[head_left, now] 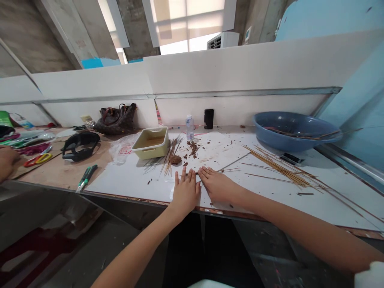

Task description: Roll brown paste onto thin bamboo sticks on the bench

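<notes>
My left hand (186, 190) lies flat on the white tabletop (129, 182) near its front edge, fingers stretched out and together. My right hand (217, 185) lies flat just beside it, fingers also stretched out, the two hands almost touching. A thin stick seems to lie under the fingertips, but I cannot make it out clearly. Just beyond my fingers sit a small brown lump (175, 159) and brown crumbs (192, 148). A fan of thin sticks (171, 152) lies by a yellow tray (151, 143) holding brown liquid.
A blue basin (292, 130) with sticks stands at the right, long bamboo sticks (279, 168) spread before it. A small bottle (189, 126) and dark phone (209, 118) stand by the back wall. Left: a brown handbag (115, 119), black goggles (80, 145), green pens (86, 177), scissors (38, 159), another person's hand (6, 162).
</notes>
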{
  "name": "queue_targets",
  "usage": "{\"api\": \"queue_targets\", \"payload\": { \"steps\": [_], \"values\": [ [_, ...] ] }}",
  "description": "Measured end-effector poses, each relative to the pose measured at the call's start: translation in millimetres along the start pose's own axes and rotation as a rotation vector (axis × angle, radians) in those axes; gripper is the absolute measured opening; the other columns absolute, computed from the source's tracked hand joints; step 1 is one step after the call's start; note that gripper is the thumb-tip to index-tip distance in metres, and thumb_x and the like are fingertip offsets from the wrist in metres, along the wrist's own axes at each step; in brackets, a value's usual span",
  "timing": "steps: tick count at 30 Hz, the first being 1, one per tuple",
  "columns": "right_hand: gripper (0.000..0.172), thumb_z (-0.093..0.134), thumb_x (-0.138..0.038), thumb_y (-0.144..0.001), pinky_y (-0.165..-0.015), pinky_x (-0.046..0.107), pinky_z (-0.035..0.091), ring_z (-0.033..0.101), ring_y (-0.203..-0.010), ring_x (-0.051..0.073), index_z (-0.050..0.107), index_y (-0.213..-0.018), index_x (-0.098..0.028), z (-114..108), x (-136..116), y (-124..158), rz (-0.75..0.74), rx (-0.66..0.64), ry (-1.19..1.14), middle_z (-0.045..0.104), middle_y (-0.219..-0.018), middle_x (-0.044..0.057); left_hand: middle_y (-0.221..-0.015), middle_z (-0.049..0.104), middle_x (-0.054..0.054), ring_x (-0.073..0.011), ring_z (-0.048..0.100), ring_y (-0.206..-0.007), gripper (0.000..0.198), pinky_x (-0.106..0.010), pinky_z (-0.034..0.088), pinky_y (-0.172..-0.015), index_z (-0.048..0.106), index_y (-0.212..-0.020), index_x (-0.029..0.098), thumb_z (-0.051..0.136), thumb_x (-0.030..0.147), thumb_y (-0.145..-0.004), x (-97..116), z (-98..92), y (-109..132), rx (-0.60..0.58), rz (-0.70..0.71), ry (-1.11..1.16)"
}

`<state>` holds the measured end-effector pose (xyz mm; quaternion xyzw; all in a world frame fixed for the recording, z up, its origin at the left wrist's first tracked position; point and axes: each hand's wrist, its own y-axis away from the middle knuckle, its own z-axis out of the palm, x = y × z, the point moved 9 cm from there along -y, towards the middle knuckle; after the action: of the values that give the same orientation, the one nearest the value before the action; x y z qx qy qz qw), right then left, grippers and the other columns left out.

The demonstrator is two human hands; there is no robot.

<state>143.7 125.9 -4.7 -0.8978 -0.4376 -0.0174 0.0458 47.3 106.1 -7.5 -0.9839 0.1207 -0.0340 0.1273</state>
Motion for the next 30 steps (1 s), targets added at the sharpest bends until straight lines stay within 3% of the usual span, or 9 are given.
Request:
{"api": "queue_targets", "payload": {
  "steps": [6, 15, 19, 21, 27, 30],
  "values": [
    [0.079, 0.056, -0.017, -0.094, -0.138, 0.05, 0.036, 0.038, -0.166, 0.037, 0.042, -0.167, 0.009, -0.1, 16.5, -18.2, 0.042, -0.006, -0.005, 0.039, -0.174, 0.031, -0.173, 0.05, -0.019, -0.0441, 0.029, -0.17, 0.062, -0.076, 0.024, -0.135, 0.049, -0.17, 0.014, 0.037, 0.038, -0.114, -8.5, 5.8, -27.1, -0.045, -0.076, 0.046],
    [0.084, 0.056, -0.017, -0.091, -0.138, 0.052, 0.036, 0.038, -0.167, 0.038, 0.04, -0.169, 0.008, -0.1, -3.5, 19.0, -0.051, 0.029, -0.026, 0.036, -0.176, 0.031, -0.176, 0.048, -0.011, -0.0396, 0.024, -0.173, 0.059, -0.074, 0.02, -0.138, 0.048, -0.172, 0.021, 0.038, 0.038, -0.116, 2.5, -6.6, 21.3, 0.002, -0.019, 0.019],
    [0.082, 0.052, -0.024, -0.096, -0.137, 0.055, 0.038, 0.032, -0.168, 0.042, 0.038, -0.168, 0.013, -11.9, -13.1, 26.5, 0.003, 0.063, -0.001, 0.032, -0.176, 0.034, -0.183, 0.035, -0.01, -0.0345, 0.02, -0.175, 0.062, -0.066, 0.025, -0.14, 0.04, -0.176, 0.02, 0.037, 0.037, -0.116, 10.6, -15.9, 24.3, 0.037, 0.024, 0.002],
    [0.079, 0.049, -0.024, -0.098, -0.138, 0.054, 0.036, 0.032, -0.168, 0.041, 0.039, -0.167, 0.013, -15.0, -14.4, 21.8, 0.044, 0.07, -0.002, 0.032, -0.176, 0.033, -0.182, 0.035, -0.011, -0.0345, 0.019, -0.175, 0.063, -0.066, 0.024, -0.14, 0.039, -0.177, 0.021, 0.038, 0.037, -0.116, 12.6, -18.6, 17.3, 0.047, 0.025, -0.002],
    [0.09, 0.058, -0.021, -0.087, -0.141, 0.054, 0.028, 0.03, -0.169, 0.041, 0.037, -0.168, 0.013, -1.7, -8.4, -10.2, 0.091, -0.068, -0.009, 0.03, -0.177, 0.032, -0.182, 0.034, -0.014, -0.0369, 0.019, -0.175, 0.065, -0.072, 0.02, -0.139, 0.038, -0.176, 0.013, 0.036, 0.033, -0.114, 10.8, 0.7, -12.7, -0.183, -0.04, 0.011],
    [0.088, 0.055, -0.021, -0.09, -0.14, 0.054, 0.028, 0.03, -0.169, 0.041, 0.035, -0.169, 0.013, 1.7, -11.2, -8.8, 0.083, -0.056, -0.006, 0.03, -0.177, 0.033, -0.182, 0.035, -0.012, -0.0353, 0.016, -0.175, 0.064, -0.07, 0.017, -0.14, 0.038, -0.176, 0.016, 0.035, 0.033, -0.115, 11.4, 1.4, -9.3, -0.173, -0.058, -0.018]
  ]
}}
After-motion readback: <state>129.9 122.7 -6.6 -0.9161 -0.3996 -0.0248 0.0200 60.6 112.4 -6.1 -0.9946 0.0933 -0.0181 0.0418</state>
